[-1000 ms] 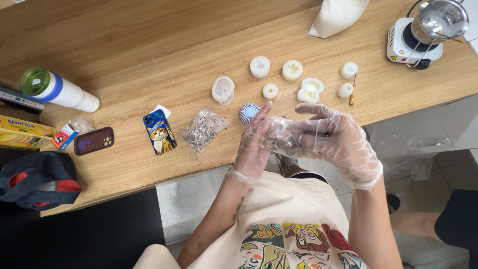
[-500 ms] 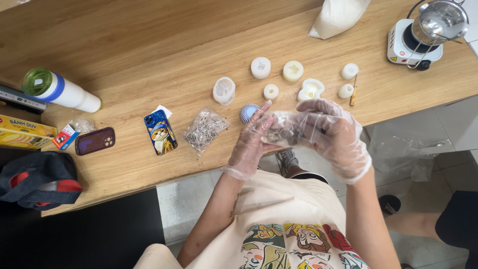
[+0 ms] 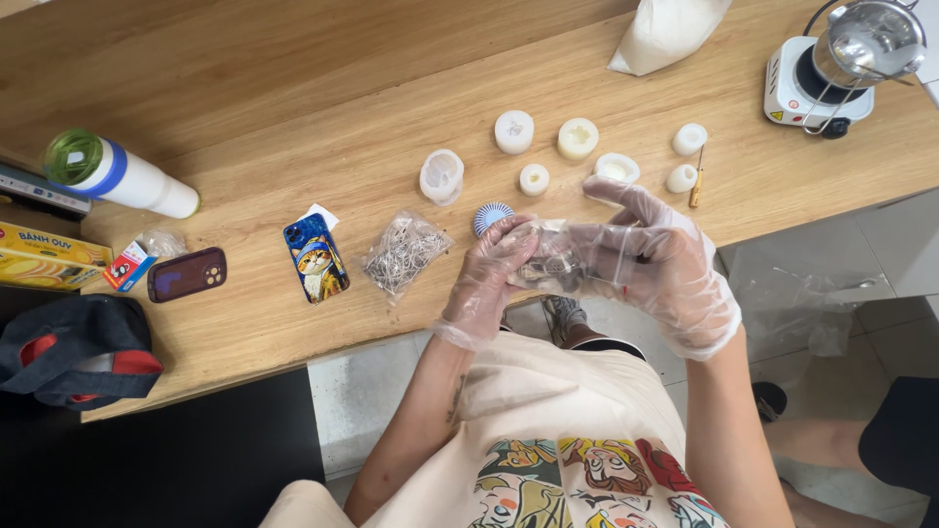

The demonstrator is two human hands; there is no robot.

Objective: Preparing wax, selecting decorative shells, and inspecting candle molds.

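Note:
Both my hands wear thin clear plastic gloves and meet just off the front edge of the wooden table point(image 3: 293, 108). My left hand point(image 3: 486, 279) and my right hand point(image 3: 657, 269) together grip a small clear plastic bag of little metal pieces point(image 3: 553, 262). Just beyond my left fingers stands a blue and white ribbed round object point(image 3: 489, 215). Several white silicone moulds point(image 3: 514, 131) lie in a loose row farther back, one heart-shaped mould point(image 3: 614, 167) partly hidden by my right fingers.
A clear bag of thin wires point(image 3: 403, 253) lies left of my hands, beside two phones point(image 3: 314, 257) point(image 3: 186, 274). A small electric hotplate with a metal pot point(image 3: 831, 59) and a white bag point(image 3: 668, 31) sit at the back right. A white bottle point(image 3: 122, 176), a yellow box point(image 3: 49, 256) and a dark bag point(image 3: 78, 354) are at far left.
My left fingers, stretched out straight a second ago, have curled down onto the small bag. My right hand has closed around it and shifted slightly up and left.

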